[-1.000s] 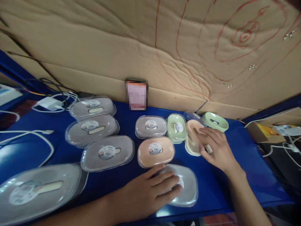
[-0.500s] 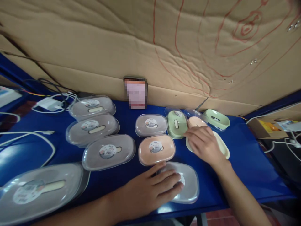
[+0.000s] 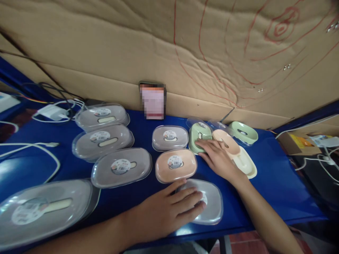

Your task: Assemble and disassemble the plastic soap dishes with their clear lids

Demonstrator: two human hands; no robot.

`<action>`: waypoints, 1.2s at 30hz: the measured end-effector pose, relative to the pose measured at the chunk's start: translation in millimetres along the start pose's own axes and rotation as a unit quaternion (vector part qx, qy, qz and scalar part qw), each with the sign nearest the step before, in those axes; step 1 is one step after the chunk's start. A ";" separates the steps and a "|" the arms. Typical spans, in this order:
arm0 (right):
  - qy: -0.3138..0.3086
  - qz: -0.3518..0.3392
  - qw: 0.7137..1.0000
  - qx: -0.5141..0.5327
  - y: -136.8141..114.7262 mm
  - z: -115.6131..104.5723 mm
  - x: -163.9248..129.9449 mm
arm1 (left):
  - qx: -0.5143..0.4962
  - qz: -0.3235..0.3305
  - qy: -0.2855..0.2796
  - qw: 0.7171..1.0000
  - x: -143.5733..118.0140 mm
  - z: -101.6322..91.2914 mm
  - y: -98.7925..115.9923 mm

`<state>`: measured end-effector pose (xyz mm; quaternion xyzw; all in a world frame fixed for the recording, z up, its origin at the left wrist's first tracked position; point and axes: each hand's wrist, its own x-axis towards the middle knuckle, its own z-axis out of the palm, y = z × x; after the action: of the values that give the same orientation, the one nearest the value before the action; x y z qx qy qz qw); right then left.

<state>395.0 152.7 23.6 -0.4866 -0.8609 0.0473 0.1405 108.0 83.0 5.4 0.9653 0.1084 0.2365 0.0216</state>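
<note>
My left hand lies flat, fingers spread, on a clear-lidded grey box at the table's near edge. My right hand reaches left and its fingertips touch the near side of a green soap box. Right beside that hand lie a peach tray and a cream tray, both without lids. A peach lidded box sits between my two hands. Behind it stands a grey lidded box.
Several larger grey lidded boxes fill the left of the blue table. A green dish and loose clear lids sit at the back right. White cables and a charger lie far left. A cardboard wall rises behind.
My right hand slid left off the peach and cream trays to the green box. The green box's clear lid now sits behind it. My left hand stayed put.
</note>
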 end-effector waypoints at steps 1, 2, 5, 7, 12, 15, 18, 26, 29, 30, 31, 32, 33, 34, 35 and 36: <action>0.007 0.002 1.000 0.019 1.1 -4.9 -0.6 | 0.001 -0.001 0.001 1.000 0.1 -0.1 0.1; 0.018 0.006 0.999 0.034 2.7 -10.1 -1.6 | 0.002 -0.002 0.004 1.000 0.2 -0.2 0.2; 0.056 0.018 0.998 0.033 8.4 -23.3 -7.1 | 0.005 0.001 0.009 1.000 0.6 -0.1 0.1; 0.082 0.011 0.996 -0.030 9.1 -28.1 -12.0 | 0.007 0.006 0.011 1.000 0.9 0.1 -0.1; 0.080 -0.084 0.989 -0.094 -10.2 -29.2 -7.6 | 0.005 -0.005 0.017 1.000 1.5 0.8 -0.2; 0.025 -0.124 0.992 -0.023 -18.1 -29.5 13.7 | 0.008 -0.002 0.015 1.000 1.3 0.9 -0.4; -0.010 -0.092 0.996 -0.016 -9.3 -32.1 32.3 | 0.008 0.001 0.009 1.000 0.4 0.8 -0.3; -0.006 0.017 0.997 -0.079 21.0 -20.8 11.9 | 0.010 0.009 0.021 1.000 -1.5 0.9 0.0; -0.008 0.032 0.998 -0.048 26.7 -18.4 10.4 | 0.010 0.008 0.028 1.000 -1.8 1.8 -0.4; -0.010 0.037 0.999 -0.036 28.2 -18.9 11.0 | 0.009 0.007 0.029 1.000 -1.7 2.1 -0.5; -0.011 0.041 0.999 -0.027 29.5 -19.9 11.8 | 0.009 0.007 0.031 0.999 -1.7 2.4 -0.6; -0.013 0.043 0.999 -0.024 30.3 -21.0 12.5 | 0.008 0.006 0.034 0.999 -1.6 2.6 -0.6; -0.015 0.041 0.999 -0.025 30.9 -22.1 13.0 | 0.009 0.007 0.035 0.999 -1.5 2.7 -0.6; -0.016 0.037 0.999 -0.030 31.2 -23.0 13.3 | 0.011 0.008 0.034 0.999 -1.4 2.8 -0.5; -0.016 0.034 0.999 -0.035 31.6 -23.8 13.5 | 0.011 0.009 0.035 0.999 -1.3 2.8 -0.5; -0.014 0.032 0.999 -0.039 32.2 -24.6 13.6 | 0.013 0.010 0.035 0.999 -1.2 2.8 -0.5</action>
<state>422.0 179.7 42.7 -0.5183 -0.8480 0.0252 0.1079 108.1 83.2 2.3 0.9577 0.1022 0.2692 0.0032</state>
